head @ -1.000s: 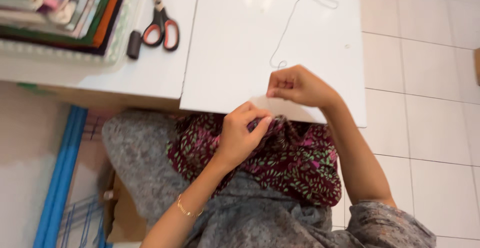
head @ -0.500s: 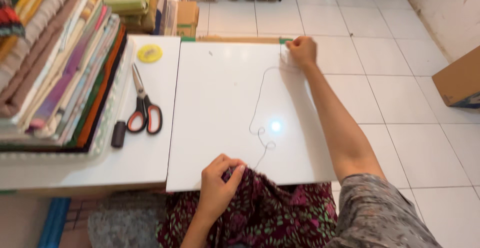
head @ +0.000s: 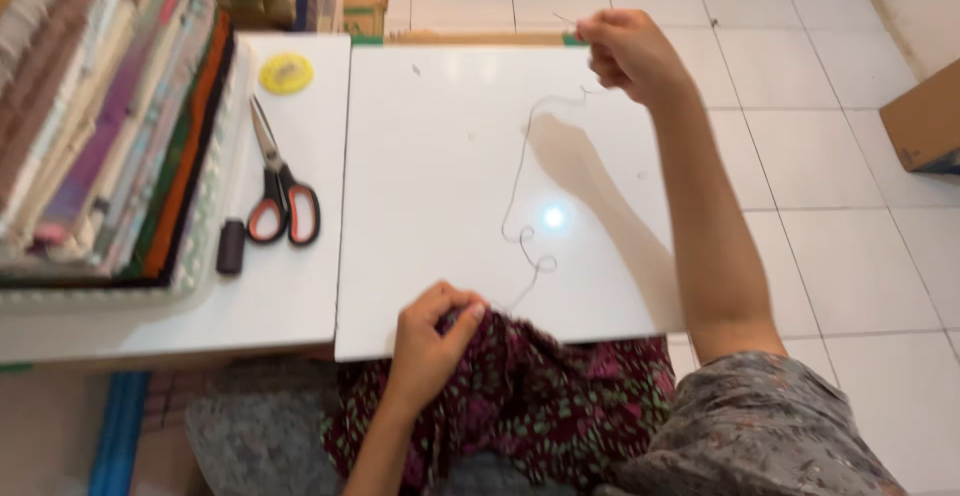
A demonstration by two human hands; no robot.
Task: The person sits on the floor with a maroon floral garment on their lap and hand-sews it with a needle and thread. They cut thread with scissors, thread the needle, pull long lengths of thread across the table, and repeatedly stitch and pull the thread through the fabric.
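Dark patterned fabric [head: 520, 396], maroon with green and pink flecks, lies in the lap at the near edge of the white board [head: 430, 156]. Left hand [head: 432, 341] pinches a fold of it between thumb and fingertips. Right hand [head: 628, 51], raised at the far edge, is closed on the end of a thin grey thread [head: 520, 181], which runs slack and looped across the board to the fabric. Judgement: draw the thread evenly until the loops clear, keeping the fold firmly pinched, to avoid a knot. No needle can be made out; the stitch point is hidden under the left fingers. Red-handled scissors [head: 278, 196] lie unused, well apart.
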